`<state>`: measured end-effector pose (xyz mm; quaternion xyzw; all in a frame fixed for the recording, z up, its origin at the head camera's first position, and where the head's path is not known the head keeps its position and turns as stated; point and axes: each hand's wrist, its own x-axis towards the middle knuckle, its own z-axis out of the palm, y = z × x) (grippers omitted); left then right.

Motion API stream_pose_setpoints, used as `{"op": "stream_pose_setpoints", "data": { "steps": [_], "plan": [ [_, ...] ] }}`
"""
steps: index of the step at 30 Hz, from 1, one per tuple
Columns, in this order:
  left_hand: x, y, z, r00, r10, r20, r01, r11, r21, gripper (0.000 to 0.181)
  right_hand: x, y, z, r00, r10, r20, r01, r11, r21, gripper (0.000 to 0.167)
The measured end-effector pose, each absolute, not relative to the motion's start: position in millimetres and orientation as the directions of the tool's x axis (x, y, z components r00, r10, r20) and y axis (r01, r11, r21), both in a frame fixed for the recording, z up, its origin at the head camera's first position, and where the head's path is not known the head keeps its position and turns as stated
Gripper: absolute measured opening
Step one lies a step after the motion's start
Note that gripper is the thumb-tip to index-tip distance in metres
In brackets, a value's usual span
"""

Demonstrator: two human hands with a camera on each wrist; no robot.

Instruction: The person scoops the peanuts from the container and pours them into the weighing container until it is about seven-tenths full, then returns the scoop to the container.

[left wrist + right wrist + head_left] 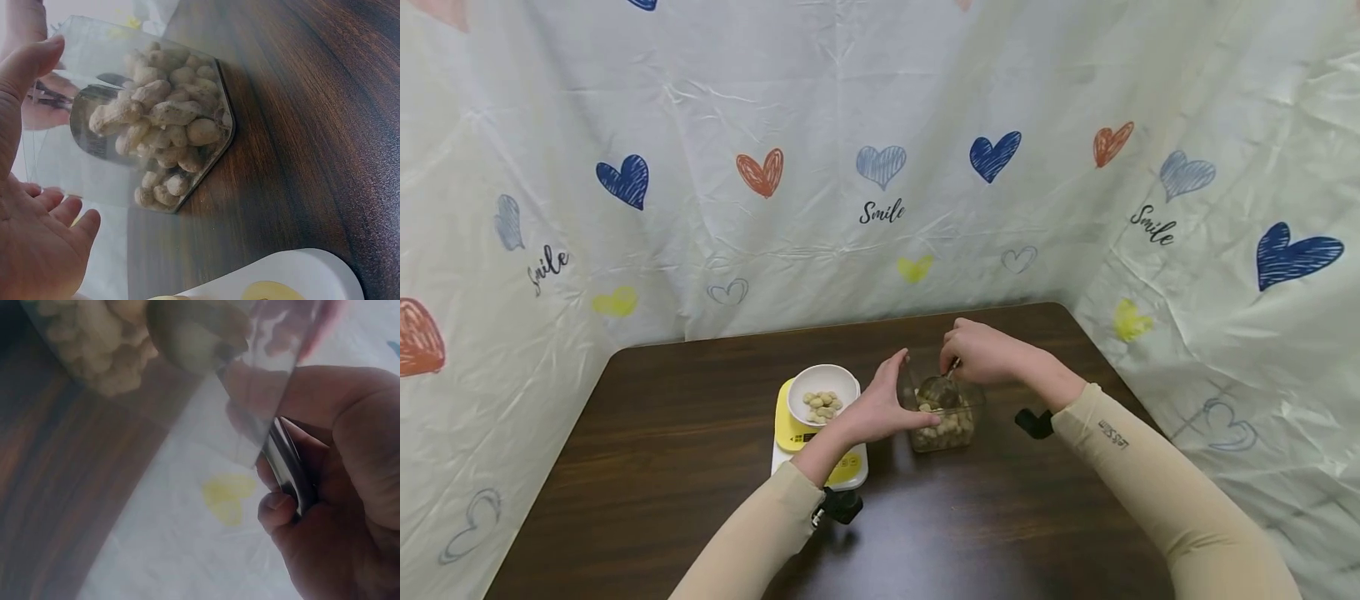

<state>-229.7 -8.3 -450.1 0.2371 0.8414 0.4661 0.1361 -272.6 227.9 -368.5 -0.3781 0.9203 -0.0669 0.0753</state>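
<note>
My left hand (pixel 880 408) holds a clear plastic container (pixel 978 402) by its upper walls, thumb on the near side and fingers spread at the left. Unshelled peanuts (pixel 172 119) fill the container's lower part. With curled fingers my right hand (pixel 983 352) grips the handle of a metal scoop (pixel 938 392). The scoop's head is inside the container among the peanuts, with a few peanuts against it in the left wrist view. Left of the container, a white bowl (pixel 852 385) with several peanuts (pixel 822 406) sits on a yellow and white kitchen scale (pixel 786 427).
Everything stands on a dark wooden table (pixel 685 450). Behind and beside it hangs a white curtain (pixel 820 275) printed with hearts. My left forearm passes over the front part of the scale. A black wrist camera (pixel 842 506) is on the left wrist.
</note>
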Motion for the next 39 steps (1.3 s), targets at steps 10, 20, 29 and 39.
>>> {"op": "stream_pose_setpoints", "data": {
  "steps": [10,20,29,39],
  "plan": [
    [-230,-7,-451,-0.855,0.519,-0.001,0.27,0.448,0.852,0.121,-284,241,-355,-0.744,-0.644,-0.178,-0.596,0.76,-0.258,0.012],
    [-230,-6,-450,-0.857,0.515,0.01,0.276,0.442,0.853,0.122,-283,237,-358,-0.718,-0.668,-0.196,-0.628,0.743,-0.232,0.011],
    [-229,-7,-451,-0.852,0.524,-0.005,0.264,0.438,0.859,0.122,-285,245,-353,-0.747,-0.634,-0.198,-0.573,0.766,-0.292,0.012],
    [-232,-5,-454,-0.857,0.515,0.012,0.275,0.438,0.856,0.123,-292,262,-344,-0.762,-0.6,-0.245,-0.452,0.763,-0.462,0.013]
  ]
}}
